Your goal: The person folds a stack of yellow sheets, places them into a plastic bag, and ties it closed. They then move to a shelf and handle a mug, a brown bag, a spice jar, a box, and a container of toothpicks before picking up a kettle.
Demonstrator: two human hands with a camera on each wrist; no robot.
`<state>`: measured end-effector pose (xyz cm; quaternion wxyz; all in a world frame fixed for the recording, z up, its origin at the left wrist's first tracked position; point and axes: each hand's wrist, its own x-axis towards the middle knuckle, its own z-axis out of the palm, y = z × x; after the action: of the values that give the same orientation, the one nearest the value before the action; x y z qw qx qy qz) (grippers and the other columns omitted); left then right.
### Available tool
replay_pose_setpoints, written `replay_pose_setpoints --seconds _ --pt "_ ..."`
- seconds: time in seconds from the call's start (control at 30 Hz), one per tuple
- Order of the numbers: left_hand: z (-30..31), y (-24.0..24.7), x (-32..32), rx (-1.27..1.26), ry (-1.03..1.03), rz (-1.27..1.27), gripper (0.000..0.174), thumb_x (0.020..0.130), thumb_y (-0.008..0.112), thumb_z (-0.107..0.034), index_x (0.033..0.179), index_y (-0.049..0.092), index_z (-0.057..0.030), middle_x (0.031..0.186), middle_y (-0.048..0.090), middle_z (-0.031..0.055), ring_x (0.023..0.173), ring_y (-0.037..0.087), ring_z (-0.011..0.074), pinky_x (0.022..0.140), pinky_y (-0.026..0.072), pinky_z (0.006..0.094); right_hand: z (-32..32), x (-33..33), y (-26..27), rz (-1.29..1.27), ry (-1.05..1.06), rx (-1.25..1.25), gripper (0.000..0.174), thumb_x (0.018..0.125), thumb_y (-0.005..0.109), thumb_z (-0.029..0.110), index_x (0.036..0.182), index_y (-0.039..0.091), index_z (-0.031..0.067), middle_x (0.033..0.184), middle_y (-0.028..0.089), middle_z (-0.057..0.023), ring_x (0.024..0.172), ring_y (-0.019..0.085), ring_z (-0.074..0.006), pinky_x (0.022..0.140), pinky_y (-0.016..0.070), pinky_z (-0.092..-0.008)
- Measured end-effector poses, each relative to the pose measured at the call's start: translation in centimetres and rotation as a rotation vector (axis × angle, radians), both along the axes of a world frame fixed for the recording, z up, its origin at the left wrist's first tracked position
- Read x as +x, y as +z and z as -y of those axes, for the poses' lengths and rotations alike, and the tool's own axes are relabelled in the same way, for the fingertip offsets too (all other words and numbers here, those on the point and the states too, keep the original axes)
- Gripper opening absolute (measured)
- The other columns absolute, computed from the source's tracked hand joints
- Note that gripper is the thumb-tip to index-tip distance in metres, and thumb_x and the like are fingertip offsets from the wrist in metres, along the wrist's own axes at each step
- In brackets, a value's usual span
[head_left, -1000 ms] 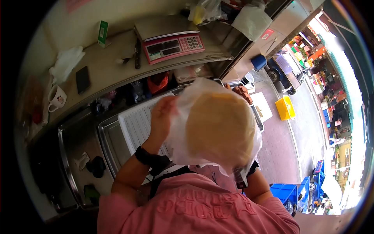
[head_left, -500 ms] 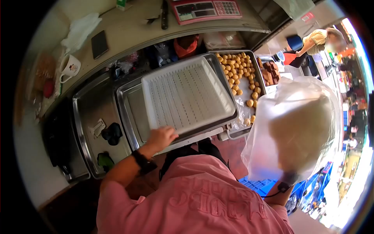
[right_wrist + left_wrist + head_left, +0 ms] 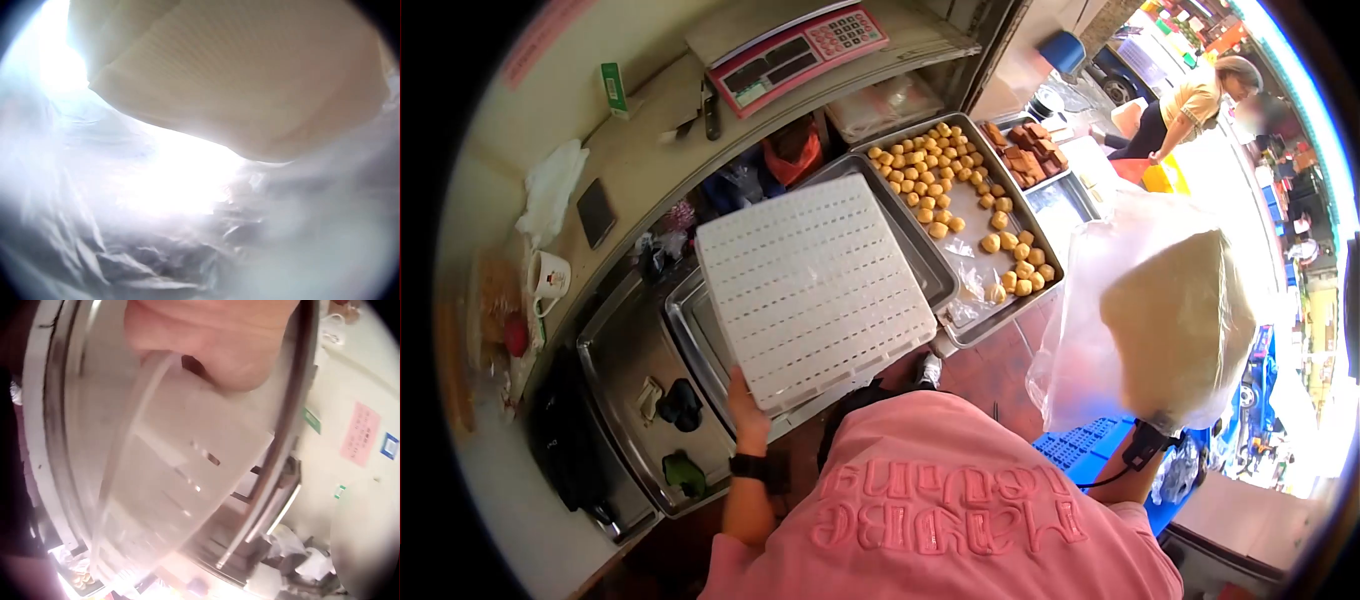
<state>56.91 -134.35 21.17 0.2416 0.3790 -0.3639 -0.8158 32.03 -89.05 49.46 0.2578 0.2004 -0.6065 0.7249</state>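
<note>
Slab bagged, I'm gripping the tray, seemingly not yet settled, left-handed; right hand's fingers: can't tell.

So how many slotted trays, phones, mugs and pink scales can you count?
Slotted tray: 1
Phone: 1
Mug: 1
Pink scale: 1
Total: 4
</note>
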Motion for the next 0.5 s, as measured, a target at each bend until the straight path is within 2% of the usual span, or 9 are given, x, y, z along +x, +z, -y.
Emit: replay_pose_setpoints --seconds 0.1,0.2,0.27,0.3,0.37,0.4,0.43,0.47,0.5 --pt "-2.0 -5.9 -2.2 0.098 0.045 0.025 0.048 0.095 0.045 -0.043 0.123 0.052 -0.0045 0.118 0.059 0.0057 0.105 0.058 0.0221 0.091 0.0454 0.0363 -1.0 -0.5 0.0 0.002 0.007 0.008 0.029 0.084 0.062 0.014 0.110 0.058 0.0021 0.104 0.061 -0.0072 0.090 0.059 -0.0177 0.080 0.0481 -0.0309" --pt "-2.0 -9.4 -5.0 -0.087 0.069 0.024 0.047 0.094 0.048 -0.044 0.108 0.060 -0.0011 0.100 0.064 0.0043 0.089 0.061 0.0174 0.080 0.0469 0.0319 -1.3 -1.1 -0.5 0.020 0.033 0.013 0.029 0.084 0.062 0.015 0.110 0.058 0.0022 0.104 0.061 -0.0072 0.090 0.059 -0.0177 0.080 0.0481 -0.0310" --pt "-2.2 -8.7 -6.0 -0.114 -0.072 0.379 0.033 0.093 0.050 -0.030 0.102 0.062 -0.0001 0.094 0.066 0.0100 0.085 0.062 0.0237 0.076 0.0459 0.0335 -1.0 -1.6 -0.8 0.045 0.053 0.040 0.029 0.084 0.062 0.015 0.110 0.057 0.0023 0.105 0.061 -0.0073 0.090 0.059 -0.0177 0.081 0.0481 -0.0310" --pt "-1.7 -10.2 -5.2 -0.109 -0.054 0.374 0.033 0.093 0.050 -0.030 0.102 0.062 -0.0001 0.094 0.066 0.0100 0.085 0.062 0.0237 0.076 0.0459 0.0335 -0.6 -1.6 -0.9 0.057 0.061 0.058 0.029 0.084 0.062 0.015 0.110 0.057 0.0023 0.105 0.061 -0.0073 0.090 0.060 -0.0177 0.081 0.0481 -0.0310" --pt "0.3 -13.7 -4.3 -0.895 -0.398 0.795 0.024 0.084 0.049 -0.013 0.097 0.062 0.0018 0.089 0.066 0.0182 0.080 0.060 0.0343 0.073 0.0450 0.0364 0.5 -1.9 -1.5 0.112 0.084 0.086 0.030 0.084 0.062 0.015 0.110 0.057 0.0023 0.105 0.061 -0.0074 0.090 0.060 -0.0177 0.081 0.0481 -0.0311" --pt "0.7 -12.0 -4.5 -0.915 -0.394 0.723 0.032 0.074 0.044 -0.004 0.102 0.058 0.0031 0.095 0.060 0.0268 0.089 0.056 0.0417 0.078 0.0437 0.0384 1.3 -1.9 -1.7 0.143 0.092 0.104 0.030 0.084 0.062 0.015 0.110 0.057 0.0023 0.105 0.061 -0.0074 0.091 0.060 -0.0177 0.081 0.0481 -0.0311" --pt "0.7 -12.7 -4.0 -1.160 -0.201 0.929 0.031 0.080 0.047 -0.007 0.108 0.056 0.0026 0.106 0.057 0.0254 0.099 0.053 0.0389 0.086 0.0411 0.0389 2.3 -1.9 -2.0 0.177 0.102 0.122 0.030 0.084 0.062 0.015 0.110 0.057 0.0024 0.105 0.061 -0.0074 0.091 0.060 -0.0178 0.081 0.0481 -0.0311" --pt "1.5 -12.6 -4.0 -1.255 -0.085 0.764 0.034 0.084 0.051 -0.011 0.114 0.052 0.0034 0.114 0.052 0.0217 0.107 0.050 0.0336 0.092 0.0385 0.0388 3.5 -2.3 -2.1 0.215 0.128 0.130 0.030 0.084 0.062 0.015 0.111 0.057 0.0024 0.106 0.061 -0.0074 0.091 0.060 -0.0178 0.081 0.0481 -0.0311" --pt "2.7 -10.3 -5.1 -0.966 -0.110 0.539 0.038 0.086 0.057 -0.009 0.121 0.049 0.0022 0.119 0.053 0.0174 0.106 0.052 0.0265 0.095 0.0387 0.0346 4.5 -2.0 -2.5 0.248 0.155 0.135 0.030 0.084 0.062 0.015 0.111 0.057 0.0024 0.106 0.061 -0.0075 0.091 0.060 -0.0178 0.081 0.0481 -0.0311"
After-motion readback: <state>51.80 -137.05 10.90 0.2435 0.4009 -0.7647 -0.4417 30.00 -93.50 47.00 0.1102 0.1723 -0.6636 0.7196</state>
